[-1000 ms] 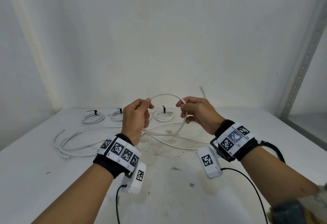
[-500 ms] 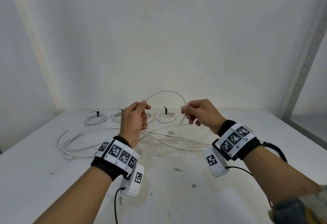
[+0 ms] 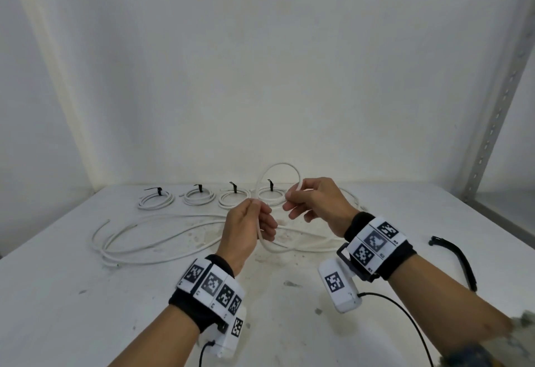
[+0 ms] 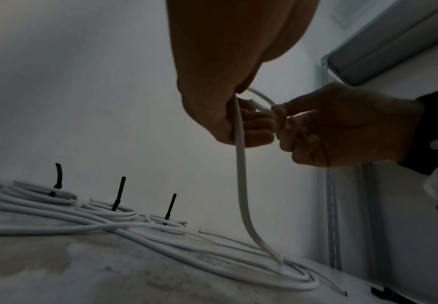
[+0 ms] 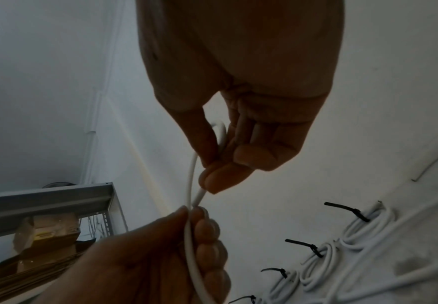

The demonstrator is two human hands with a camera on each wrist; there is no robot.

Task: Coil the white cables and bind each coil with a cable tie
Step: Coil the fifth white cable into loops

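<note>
Both hands up over mid-bench. Left hand [image 3: 246, 230] grip closed on the white cable [image 3: 279, 167], which drops from it to the bench [image 3: 72, 294]. Right hand [image 3: 315, 204] grip pinches the cable's free end, one loop arcing between the two. Four tied coils [image 3: 202, 196] in a row at far edge. Loose cables [image 3: 150, 246] sprawl left of hands. Black cable tie [image 3: 454, 253] near right.

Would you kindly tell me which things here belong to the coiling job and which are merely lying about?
Job:
- white cable, looped between left hand and right hand
- loose cables
- four tied coils
- spare black tie

Lying about:
- table
- metal upright
</note>
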